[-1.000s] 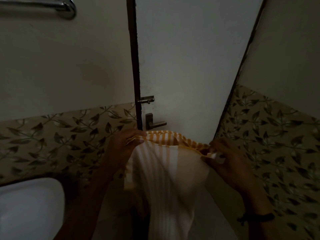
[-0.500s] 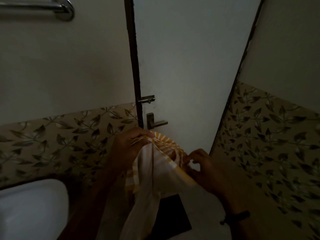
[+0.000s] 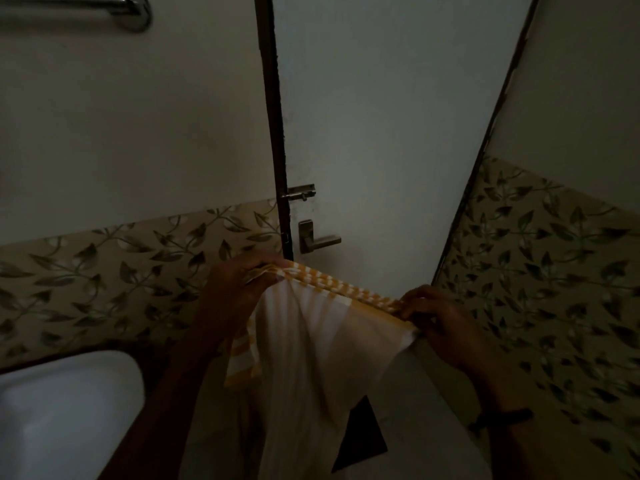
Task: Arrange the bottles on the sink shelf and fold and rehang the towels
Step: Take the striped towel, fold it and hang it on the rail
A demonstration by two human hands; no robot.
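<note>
The left hand (image 3: pixel 235 292) and right hand (image 3: pixel 440 317) each pinch an end of the orange-striped towel's (image 3: pixel 322 348) top edge, stretching it taut between them; the cloth hangs below before the door (image 3: pixel 381 116).

We see a pale door (image 3: pixel 381 116) at twelve o'clock, its sliding bolt (image 3: pixel 300 192) just above the lever handle (image 3: pixel 317 237); leaf-patterned tiles (image 3: pixel 104 278) run at nine and three o'clock; a dark patch (image 3: pixel 360 434) lies at six.
</note>
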